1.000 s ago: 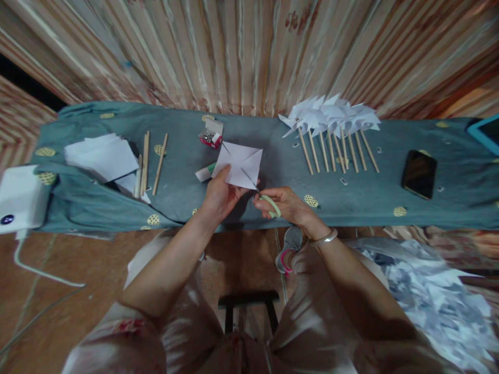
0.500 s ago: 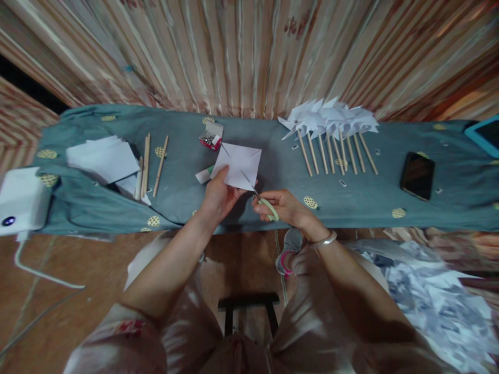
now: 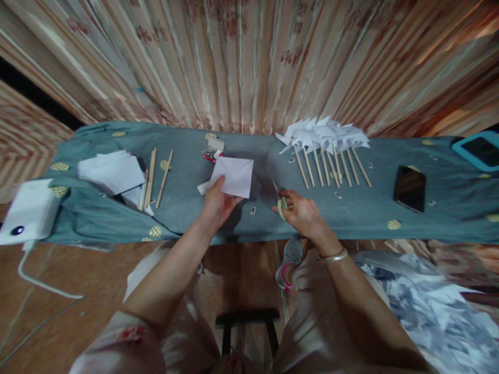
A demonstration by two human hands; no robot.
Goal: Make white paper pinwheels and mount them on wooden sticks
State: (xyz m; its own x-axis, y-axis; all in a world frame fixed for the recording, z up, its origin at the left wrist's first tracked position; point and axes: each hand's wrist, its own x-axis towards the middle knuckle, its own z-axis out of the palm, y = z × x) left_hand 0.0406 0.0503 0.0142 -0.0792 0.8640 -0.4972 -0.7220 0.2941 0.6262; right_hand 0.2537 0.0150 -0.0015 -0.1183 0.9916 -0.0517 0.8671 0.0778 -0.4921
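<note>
A square sheet of white paper (image 3: 237,175) is pinched in my left hand (image 3: 218,202), thumb on top, with slits or creases running in from its corners. My right hand (image 3: 306,212) grips green-handled scissors (image 3: 282,205) by the loops, to the right of the paper and apart from it. The blades point up and away, somewhat blurred. Just beyond the paper stands a small open box of pins (image 3: 212,149). Partly hidden behind the paper and my left hand lies a small whitish piece (image 3: 202,188).
Paper pinwheels on sticks (image 3: 325,137) lie in a row at the right. A phone (image 3: 410,188) and a blue-framed device (image 3: 481,150) are farther right. Leftward are loose sticks (image 3: 149,179), paper sheets (image 3: 111,171) and a white device (image 3: 27,210) with a cable.
The scissors have come away from the paper, moving right with my right hand. My left hand still holds the sheet, slightly turned. The view has tilted up a little.
</note>
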